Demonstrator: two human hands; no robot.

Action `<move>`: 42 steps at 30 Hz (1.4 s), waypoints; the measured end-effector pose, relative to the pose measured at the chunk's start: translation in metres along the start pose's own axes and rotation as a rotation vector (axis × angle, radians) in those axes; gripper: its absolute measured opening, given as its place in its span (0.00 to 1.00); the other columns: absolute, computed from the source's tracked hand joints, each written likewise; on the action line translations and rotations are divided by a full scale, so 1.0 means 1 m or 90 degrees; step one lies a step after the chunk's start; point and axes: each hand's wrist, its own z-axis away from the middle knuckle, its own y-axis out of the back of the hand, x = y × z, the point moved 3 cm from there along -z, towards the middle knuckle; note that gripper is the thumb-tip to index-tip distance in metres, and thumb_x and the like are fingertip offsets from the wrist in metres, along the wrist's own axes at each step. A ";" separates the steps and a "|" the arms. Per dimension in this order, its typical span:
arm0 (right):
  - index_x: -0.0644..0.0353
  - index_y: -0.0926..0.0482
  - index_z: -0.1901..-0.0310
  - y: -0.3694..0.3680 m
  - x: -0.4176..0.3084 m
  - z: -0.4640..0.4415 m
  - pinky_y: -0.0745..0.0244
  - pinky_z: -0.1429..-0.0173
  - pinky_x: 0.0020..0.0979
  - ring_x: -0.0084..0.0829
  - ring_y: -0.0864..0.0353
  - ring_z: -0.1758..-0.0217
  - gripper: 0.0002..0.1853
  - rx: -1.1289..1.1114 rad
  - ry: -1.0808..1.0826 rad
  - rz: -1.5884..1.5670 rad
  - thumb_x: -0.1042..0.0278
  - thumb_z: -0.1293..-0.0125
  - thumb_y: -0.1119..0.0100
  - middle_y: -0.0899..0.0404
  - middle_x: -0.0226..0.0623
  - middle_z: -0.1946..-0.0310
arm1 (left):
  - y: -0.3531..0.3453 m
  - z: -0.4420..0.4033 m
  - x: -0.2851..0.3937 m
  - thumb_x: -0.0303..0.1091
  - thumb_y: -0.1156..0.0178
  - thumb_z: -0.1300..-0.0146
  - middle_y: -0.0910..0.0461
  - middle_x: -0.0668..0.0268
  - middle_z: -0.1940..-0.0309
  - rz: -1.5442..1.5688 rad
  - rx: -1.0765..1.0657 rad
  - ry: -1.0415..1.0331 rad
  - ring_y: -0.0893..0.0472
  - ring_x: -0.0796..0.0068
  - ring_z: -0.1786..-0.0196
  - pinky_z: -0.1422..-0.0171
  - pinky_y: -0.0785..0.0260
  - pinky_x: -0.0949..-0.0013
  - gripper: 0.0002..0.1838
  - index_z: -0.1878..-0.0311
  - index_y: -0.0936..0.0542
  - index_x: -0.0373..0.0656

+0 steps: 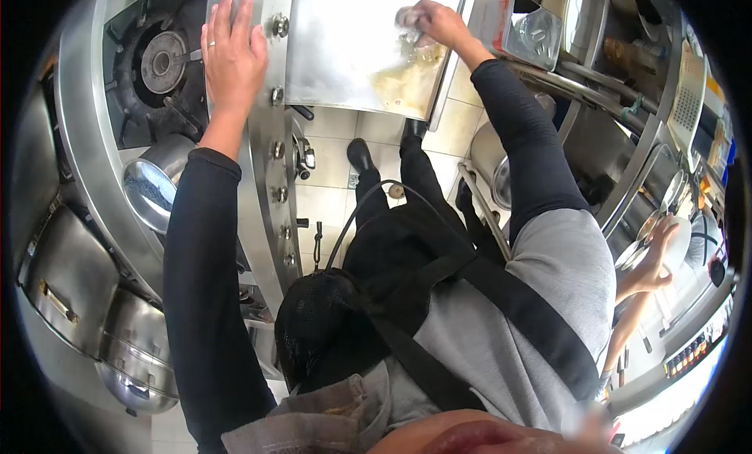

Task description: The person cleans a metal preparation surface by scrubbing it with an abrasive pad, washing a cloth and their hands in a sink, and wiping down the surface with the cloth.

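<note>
1. Pale tiled floor (329, 123) lies below the steel panel (337, 54).
2. Right hand (442, 25) (the nearer one) pinches a crumpled wad (407, 18), brownish smear (407, 86) just bodyward.
3. Left hand (235, 66), open, lies flat on the stove (262, 156), well apart.

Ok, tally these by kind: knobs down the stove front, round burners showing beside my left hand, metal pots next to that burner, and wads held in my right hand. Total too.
Knobs: 6
Round burner: 1
Metal pot: 1
Crumpled wad in your right hand: 1
Total: 9
</note>
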 end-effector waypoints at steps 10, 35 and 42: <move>0.72 0.28 0.49 -0.035 0.044 0.045 0.23 0.42 0.48 0.59 0.19 0.47 0.26 0.046 -0.236 0.076 0.56 0.38 0.36 0.20 0.64 0.50 | -0.003 -0.002 -0.002 0.38 0.44 0.31 0.34 0.63 0.26 0.008 0.017 0.001 0.36 0.58 0.24 0.20 0.46 0.52 0.30 0.26 0.32 0.61; 0.52 0.18 0.54 -0.006 0.028 0.039 0.20 0.49 0.47 0.48 0.17 0.53 0.12 0.084 0.040 0.254 0.62 0.38 0.41 0.18 0.43 0.52 | 0.000 -0.001 0.000 0.37 0.46 0.29 0.36 0.57 0.25 0.021 -0.004 -0.006 0.37 0.54 0.23 0.20 0.49 0.50 0.28 0.26 0.32 0.56; 0.60 0.27 0.48 -0.028 0.054 0.005 0.21 0.47 0.48 0.49 0.15 0.47 0.22 0.039 -0.197 0.246 0.50 0.33 0.45 0.15 0.43 0.57 | 0.000 -0.003 0.000 0.37 0.46 0.29 0.36 0.57 0.25 0.019 -0.002 -0.006 0.38 0.54 0.23 0.20 0.49 0.50 0.28 0.26 0.32 0.57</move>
